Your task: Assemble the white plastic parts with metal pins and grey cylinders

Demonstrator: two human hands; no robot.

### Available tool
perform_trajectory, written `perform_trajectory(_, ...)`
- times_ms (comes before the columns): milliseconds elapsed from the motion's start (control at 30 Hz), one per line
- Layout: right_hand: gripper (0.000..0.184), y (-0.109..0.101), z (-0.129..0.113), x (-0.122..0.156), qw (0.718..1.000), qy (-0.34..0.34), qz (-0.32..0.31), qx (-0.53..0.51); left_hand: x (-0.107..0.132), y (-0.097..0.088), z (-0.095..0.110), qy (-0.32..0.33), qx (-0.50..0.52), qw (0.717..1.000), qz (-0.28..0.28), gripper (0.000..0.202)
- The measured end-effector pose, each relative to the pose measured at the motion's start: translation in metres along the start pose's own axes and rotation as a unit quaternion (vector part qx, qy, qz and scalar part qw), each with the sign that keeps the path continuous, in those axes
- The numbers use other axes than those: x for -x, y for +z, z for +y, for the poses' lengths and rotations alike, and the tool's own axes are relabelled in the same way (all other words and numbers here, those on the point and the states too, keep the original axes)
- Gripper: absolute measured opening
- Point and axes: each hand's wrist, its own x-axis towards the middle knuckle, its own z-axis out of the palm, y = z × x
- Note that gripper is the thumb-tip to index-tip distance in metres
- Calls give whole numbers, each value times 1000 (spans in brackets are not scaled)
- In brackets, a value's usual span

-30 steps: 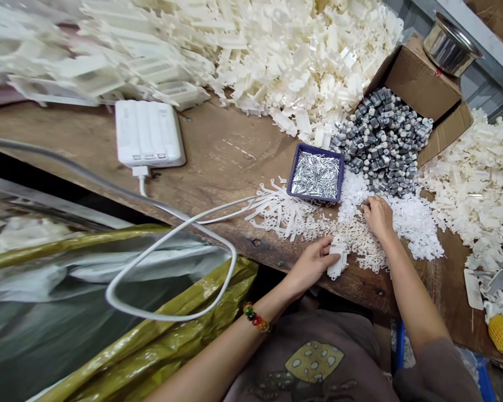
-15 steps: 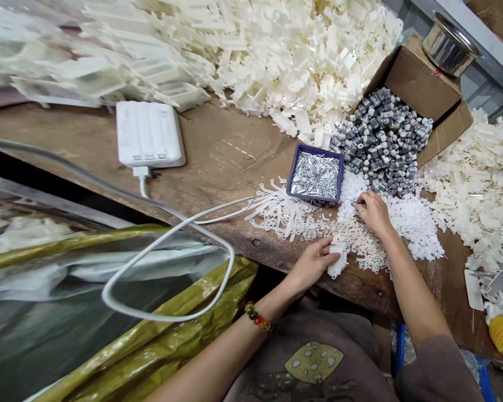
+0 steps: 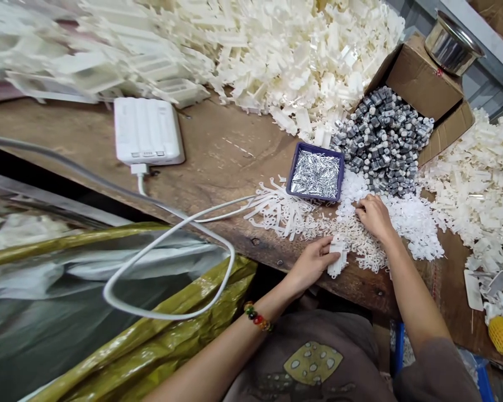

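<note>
My left hand grips a white plastic molded part at the wooden bench's front edge. My right hand rests with its fingertips in a loose heap of small white plastic pieces. Just beyond that hand lies a mound of grey metal-and-plastic cylinders, spilling from a cardboard box. A navy tray of silver metal pins sits near the heap. To its left lie white plastic runners.
Cream plastic parts are piled along the bench's back and right. A white power bank with a white cable lies at the left. A steel cup stands behind the box. Yellow-edged plastic sheeting hangs below the bench.
My right hand has shifted slightly left over the small white pieces. My left hand keeps the same hold on the white part.
</note>
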Motion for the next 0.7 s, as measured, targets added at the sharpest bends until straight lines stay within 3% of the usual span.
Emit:
perform_trajectory(167, 12, -2, 4, 13, 1000, 25, -12, 2, -2, -2, -2, -3, 1, 1000, 4, 45)
perform_trajectory(300, 11, 0, 0, 16, 999, 29, 18, 22, -2, -2, -2, -1, -1, 1000, -2, 42)
perform_trajectory(433, 13, 3, 2, 15, 994, 53, 52, -77, -2, -2, -3, 1, -9, 1000, 3, 43)
perform_trajectory(533, 14, -2, 2, 23, 954, 113, 39, -275, -3, -2, -3, -3, -6, 1000, 6, 43)
perform_trajectory(600, 19, -8, -4, 35, 912, 121, -21, -390, -3, -2, -3, -2, 1, 1000, -2, 42)
perform_trajectory(700, 21, -15, -20, 58, 886, 93, -93, -445, -2, -1, -2, 0, 6, 1000, -11, 42)
